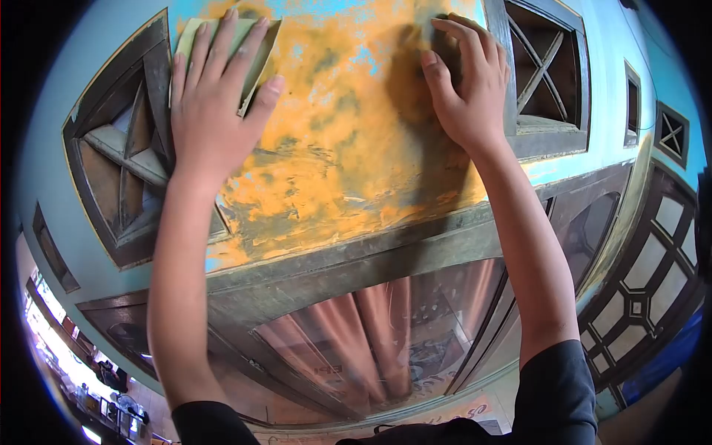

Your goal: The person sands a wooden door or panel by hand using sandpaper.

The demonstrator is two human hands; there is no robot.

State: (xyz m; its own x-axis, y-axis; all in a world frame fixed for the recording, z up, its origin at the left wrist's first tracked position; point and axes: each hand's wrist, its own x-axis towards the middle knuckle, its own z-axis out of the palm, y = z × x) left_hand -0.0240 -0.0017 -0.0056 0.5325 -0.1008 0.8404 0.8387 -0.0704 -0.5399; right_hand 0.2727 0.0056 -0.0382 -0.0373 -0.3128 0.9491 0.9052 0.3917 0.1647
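My left hand [215, 104] lies flat with spread fingers on a pale greenish folded sheet [259, 63], which it presses against the wall. The wall patch [319, 141] between my hands is orange-yellow with dark smudges and spots of blue. At the upper right my right hand [471, 85] is raised at the wall beside a wooden vent frame. Its fingers are bent and apart, the thumb away from them, and no object shows in it. A dark shadow falls on the wall beside it.
Wooden vents with crossed bars flank the patch, one at the left [126, 156] and one at the right [549, 67]. Below runs a wooden beam [356, 263] over glass with a brown curtain [378, 326]. A panelled door [645, 274] stands at the far right.
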